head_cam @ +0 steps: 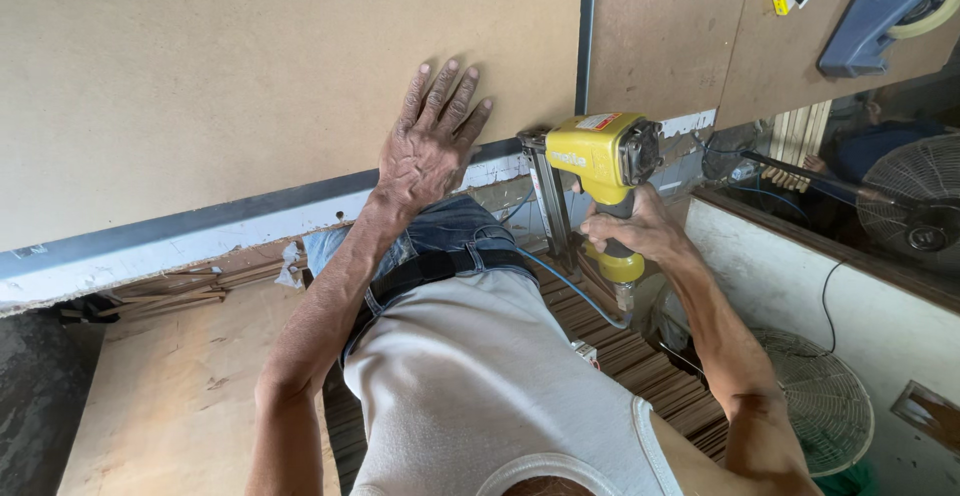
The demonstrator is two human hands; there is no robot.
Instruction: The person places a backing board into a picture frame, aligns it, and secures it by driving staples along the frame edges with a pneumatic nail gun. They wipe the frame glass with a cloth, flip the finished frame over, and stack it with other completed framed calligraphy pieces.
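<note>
The left hand [430, 141] lies flat, fingers spread, on the large brown board [250, 66], close to the board's lower edge and near its right-hand corner. This grip is released: the palm presses and holds nothing.

The right hand [640, 226] is clenched around the handle of the yellow nail gun [600, 156]. The gun's long metal magazine [553, 201] runs down beside the hand, and its nose meets the lower edge of the board, just right of the left hand. A thin blue air hose [570, 291] leaves the base of the handle and drops toward the floor.

State of work, as judged from this view:
- The board is already positioned, with its lower edge above a dark strip and a white painted ledge [240, 231].
- A dark vertical seam [587, 36] separates it from a second board [660, 26] to the right.
- No nail heads can be made out along the edge; they would be too small to tell, so the number of fastenings made is unknown.
- The gun is at the corner region, so fixing appears to be under way, not finished.

Nearby: a stack of thin wooden slats [640, 366] below, two fans [820, 396] at right, a tape dispenser [890, 6] on the upper board.
</note>
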